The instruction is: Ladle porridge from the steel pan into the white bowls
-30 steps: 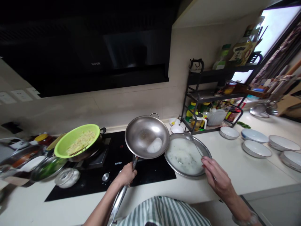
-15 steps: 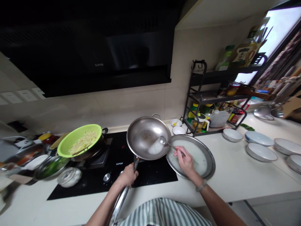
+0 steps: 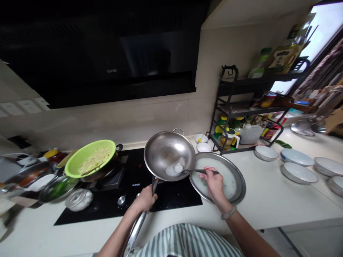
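A steel wok [image 3: 160, 153] is tilted over the right side of the cooktop, and my left hand [image 3: 147, 198] is closed around its long handle. Pale, milky liquid [image 3: 171, 170] pools in the wok's lower part. My right hand [image 3: 214, 182] grips a metal ladle [image 3: 195, 171] by its handle. The ladle's bowl rests in or just over that liquid; I cannot tell if it touches the wok. Below my right hand stands a wide metal basin [image 3: 239, 192] of cloudy whitish liquid, partly covered by the hand and forearm.
Left of the wok, a green plastic basket [image 3: 72, 167] of pale shreds sits on a dark pot. A glass jar [image 3: 79, 200] stands at the cooktop's [image 3: 107, 208] front left. Several bowls [image 3: 298, 173] line the right counter. Behind the basin is a black spice rack [image 3: 227, 107].
The ladle's bowl has moved left and down within the wok, and its handle now lies flatter. My right hand shifted slightly right. My left hand and the wok have hardly moved.
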`<state>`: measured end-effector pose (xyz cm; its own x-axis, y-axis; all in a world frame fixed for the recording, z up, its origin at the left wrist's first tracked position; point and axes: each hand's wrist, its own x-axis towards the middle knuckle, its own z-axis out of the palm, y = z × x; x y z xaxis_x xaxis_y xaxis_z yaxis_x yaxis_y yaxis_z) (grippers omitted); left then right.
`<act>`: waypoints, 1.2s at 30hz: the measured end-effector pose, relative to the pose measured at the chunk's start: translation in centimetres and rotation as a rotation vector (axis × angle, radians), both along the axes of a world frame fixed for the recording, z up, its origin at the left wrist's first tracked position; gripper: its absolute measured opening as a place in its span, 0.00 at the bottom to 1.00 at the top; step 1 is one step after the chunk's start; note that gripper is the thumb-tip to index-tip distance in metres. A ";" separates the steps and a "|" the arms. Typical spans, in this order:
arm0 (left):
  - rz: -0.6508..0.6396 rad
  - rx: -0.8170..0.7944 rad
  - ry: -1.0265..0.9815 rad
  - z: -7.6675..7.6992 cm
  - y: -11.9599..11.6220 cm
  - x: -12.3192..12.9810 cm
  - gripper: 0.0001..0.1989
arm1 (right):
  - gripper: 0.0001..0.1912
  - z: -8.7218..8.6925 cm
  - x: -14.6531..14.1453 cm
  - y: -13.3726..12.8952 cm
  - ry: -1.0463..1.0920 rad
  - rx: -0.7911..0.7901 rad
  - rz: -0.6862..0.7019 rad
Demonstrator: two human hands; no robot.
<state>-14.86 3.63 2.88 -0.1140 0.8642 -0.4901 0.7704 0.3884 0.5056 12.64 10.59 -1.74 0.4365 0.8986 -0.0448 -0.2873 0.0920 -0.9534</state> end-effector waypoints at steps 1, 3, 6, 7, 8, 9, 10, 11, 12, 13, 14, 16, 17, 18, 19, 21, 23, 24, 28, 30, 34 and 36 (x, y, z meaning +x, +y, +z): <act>-0.002 0.000 0.002 0.1 0.0 0.0 0.06 | 0.15 0.2 0.1 -0.1 0.019 0.007 0.001; -0.004 -0.004 0.004 0.2 0.0 0.1 0.06 | 0.15 0.6 0.3 -0.4 0.036 0.026 0.014; -0.001 -0.014 -0.008 0.3 0.0 0.1 0.07 | 0.16 1.5 0.6 -0.9 0.040 0.052 0.025; 0.002 -0.017 -0.013 0.3 0.0 0.1 0.07 | 0.16 1.8 0.7 -1.0 0.038 0.060 0.022; 0.005 -0.016 -0.016 0.3 0.0 0.1 0.07 | 0.17 2.1 0.9 -1.1 0.034 0.067 0.017; 0.006 -0.013 -0.016 0.2 0.0 0.1 0.07 | 0.17 2.4 1.1 -1.3 0.032 0.073 0.012; 0.007 -0.010 -0.014 0.2 0.0 0.1 0.06 | 0.17 2.7 1.4 -1.4 0.030 0.079 0.006; 0.007 -0.008 -0.012 0.2 0.0 0.1 0.06 | 0.17 2.9 1.8 -1.6 0.030 0.084 -0.001; 0.007 -0.007 -0.011 0.2 0.0 0.1 0.06 | 0.16 3.2 2.2 -1.7 0.031 0.090 -0.014; 0.010 -0.007 -0.012 0.2 0.0 0.1 0.06 | 0.16 3.4 2.6 -1.9 0.031 0.096 -0.027; 0.014 -0.009 -0.012 0.2 0.0 0.1 0.06 | 0.16 3.6 3.1 -2.2 0.031 0.103 -0.039; 0.018 -0.014 -0.014 0.2 0.0 0.1 0.07 | 0.16 4.1 4.2 -2.7 0.029 0.114 -0.069; 0.016 -0.014 -0.015 0.1 0.0 0.1 0.07 | 0.17 4.3 4.8 -3.0 0.031 0.116 -0.086; 0.012 -0.010 -0.014 0.0 0.0 0.0 0.07 | 0.17 4.5 5.4 -3.4 0.034 0.117 -0.108; 0.006 0.000 -0.014 -0.1 0.1 0.0 0.07 | 0.17 4.6 6.1 -3.7 0.038 0.118 -0.136; -0.005 0.029 -0.012 -0.4 0.1 -0.2 0.07 | 0.17 4.7 7.6 -4.3 0.030 0.115 -0.192; -0.004 0.047 -0.011 -0.7 0.1 -0.3 0.07 | 0.16 4.6 9.1 -4.9 -0.026 0.097 -0.220; 0.000 0.050 -0.017 -0.8 0.1 -0.4 0.07 | 0.16 4.4 9.9 -5.2 -0.080 0.080 -0.219; 0.021 0.043 -0.086 -1.2 0.1 -0.6 0.07 | 0.13 3.5 12.1 -6.4 -0.466 0.110 -0.203; 0.031 0.052 -0.100 -1.1 0.1 -0.6 0.08 | 0.11 3.2 12.3 -7.0 -0.687 0.257 -0.138; 0.032 0.066 -0.085 -1.0 0.1 -0.5 0.07 | 0.09 3.7 11.2 -7.6 -0.999 0.647 0.017; 0.023 0.063 -0.080 -1.0 0.1 -0.5 0.07 | 0.12 4.3 9.8 -7.4 -1.025 0.753 0.028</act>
<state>-15.36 3.71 1.87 -0.0967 0.8914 -0.4428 0.7177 0.3707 0.5894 22.43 3.15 2.52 -0.0510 0.5638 0.8243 0.5371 0.7113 -0.4533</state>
